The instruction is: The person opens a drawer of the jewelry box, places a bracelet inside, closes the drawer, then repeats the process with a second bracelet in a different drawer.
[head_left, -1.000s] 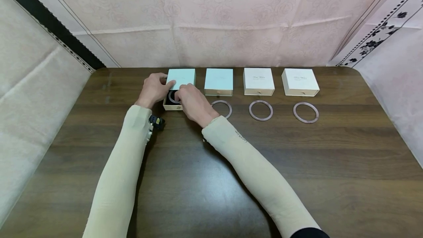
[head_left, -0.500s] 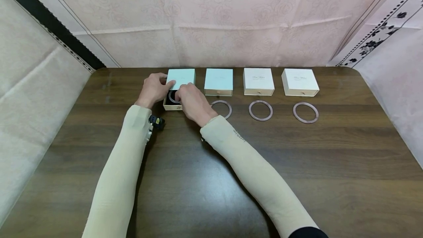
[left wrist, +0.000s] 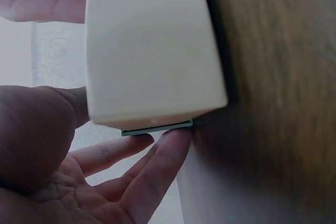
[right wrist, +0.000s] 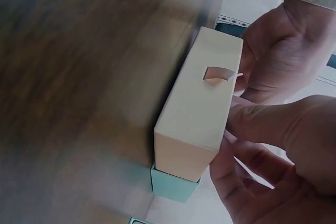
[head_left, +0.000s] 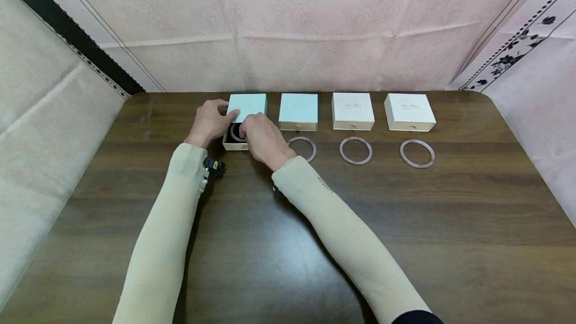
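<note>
At the far left of the row, a teal box (head_left: 247,106) has its cream drawer (head_left: 235,147) pulled out toward the person. My left hand (head_left: 210,120) grips the box's left side, thumb near its front top edge. Inside the dark-lined drawer lies a pale lilac bangle (head_left: 235,137), partly covered by my right hand (head_left: 266,140). The right fingers are curled down into the drawer at the bangle; their tips are hidden. In the right wrist view the drawer front (right wrist: 197,90) shows a small ribbon tab (right wrist: 217,74), with both hands beside it.
To the right stand another teal box (head_left: 298,108) and two white boxes, one in the middle (head_left: 352,107) and one at the end (head_left: 408,109), drawers in. Before them lie three bangles: one by my right wrist (head_left: 312,150), then a second (head_left: 355,162) and a third (head_left: 416,165).
My right wrist and forearm have shifted very slightly to the left. Both hands stay at the teal box, and the drawer and bangles look unmoved.
</note>
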`<action>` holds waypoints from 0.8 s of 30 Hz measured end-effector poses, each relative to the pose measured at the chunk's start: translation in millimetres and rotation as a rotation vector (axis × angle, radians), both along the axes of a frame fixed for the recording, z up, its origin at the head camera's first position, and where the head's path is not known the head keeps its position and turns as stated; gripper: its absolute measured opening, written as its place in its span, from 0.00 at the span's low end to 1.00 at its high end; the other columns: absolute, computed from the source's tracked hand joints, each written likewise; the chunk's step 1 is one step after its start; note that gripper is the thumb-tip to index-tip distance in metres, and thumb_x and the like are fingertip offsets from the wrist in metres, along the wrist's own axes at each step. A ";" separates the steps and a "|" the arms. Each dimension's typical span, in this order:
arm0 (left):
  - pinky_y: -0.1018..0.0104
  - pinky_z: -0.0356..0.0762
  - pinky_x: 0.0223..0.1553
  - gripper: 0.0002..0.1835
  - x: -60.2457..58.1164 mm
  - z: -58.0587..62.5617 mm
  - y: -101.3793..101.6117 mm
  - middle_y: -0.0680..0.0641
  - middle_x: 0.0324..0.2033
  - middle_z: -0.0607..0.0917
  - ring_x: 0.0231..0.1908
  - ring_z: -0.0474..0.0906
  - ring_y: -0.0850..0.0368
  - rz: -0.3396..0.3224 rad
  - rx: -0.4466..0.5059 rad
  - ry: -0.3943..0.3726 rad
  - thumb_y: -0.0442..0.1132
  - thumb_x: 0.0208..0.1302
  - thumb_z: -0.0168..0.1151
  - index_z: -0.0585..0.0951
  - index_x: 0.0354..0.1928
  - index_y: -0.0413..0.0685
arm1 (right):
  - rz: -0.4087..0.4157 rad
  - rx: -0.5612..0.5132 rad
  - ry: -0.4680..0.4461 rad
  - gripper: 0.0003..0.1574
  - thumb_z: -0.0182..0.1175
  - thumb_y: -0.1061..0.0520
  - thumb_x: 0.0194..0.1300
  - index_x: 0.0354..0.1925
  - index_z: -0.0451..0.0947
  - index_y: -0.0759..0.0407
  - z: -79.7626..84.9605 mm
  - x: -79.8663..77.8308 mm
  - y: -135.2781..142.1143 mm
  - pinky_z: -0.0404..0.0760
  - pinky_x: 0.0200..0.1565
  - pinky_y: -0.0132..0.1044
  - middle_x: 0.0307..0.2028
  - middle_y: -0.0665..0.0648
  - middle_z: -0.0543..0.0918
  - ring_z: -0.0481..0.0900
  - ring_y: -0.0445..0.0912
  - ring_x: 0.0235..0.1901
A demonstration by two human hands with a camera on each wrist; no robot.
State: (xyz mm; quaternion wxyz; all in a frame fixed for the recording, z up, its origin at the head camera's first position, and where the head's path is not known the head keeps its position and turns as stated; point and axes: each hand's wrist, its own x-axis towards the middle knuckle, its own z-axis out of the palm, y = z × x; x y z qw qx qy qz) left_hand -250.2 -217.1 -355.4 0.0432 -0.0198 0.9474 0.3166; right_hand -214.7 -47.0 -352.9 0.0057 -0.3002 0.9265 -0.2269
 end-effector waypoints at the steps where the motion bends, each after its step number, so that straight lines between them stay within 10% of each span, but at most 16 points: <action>1: 0.44 0.76 0.57 0.29 0.1 -0.2 0.2 0.33 0.60 0.79 0.55 0.76 0.38 0.000 0.000 0.001 0.51 0.78 0.54 0.72 0.71 0.39 | 0.004 -0.004 -0.004 0.29 0.48 0.71 0.74 0.17 0.76 0.55 0.2 -0.3 0.6 0.58 0.27 0.31 0.18 0.48 0.56 0.55 0.42 0.26; 6: 0.47 0.75 0.52 0.28 1.1 0.5 1.0 0.34 0.56 0.80 0.50 0.76 0.40 0.000 0.001 0.009 0.50 0.78 0.53 0.74 0.69 0.39 | 0.024 -0.016 -0.007 0.21 0.52 0.69 0.73 0.28 0.86 0.57 1.4 -2.2 3.3 0.64 0.32 0.30 0.21 0.47 0.71 0.62 0.40 0.27; 13: 0.46 0.75 0.54 0.27 2.5 2.7 -2.1 0.34 0.56 0.79 0.51 0.75 0.40 0.010 -0.004 0.004 0.51 0.78 0.53 0.74 0.69 0.40 | 0.061 -0.024 -0.042 0.25 0.49 0.70 0.72 0.19 0.62 0.52 6.0 -3.5 3.5 0.56 0.32 0.32 0.22 0.48 0.52 0.52 0.42 0.27; 24: 0.46 0.75 0.55 0.28 1.2 0.8 0.9 0.35 0.55 0.80 0.50 0.76 0.41 0.002 0.001 0.003 0.51 0.78 0.53 0.73 0.70 0.41 | 0.044 0.045 -0.125 0.22 0.51 0.64 0.73 0.20 0.70 0.51 16.6 2.9 11.6 0.62 0.28 0.31 0.20 0.48 0.66 0.60 0.41 0.25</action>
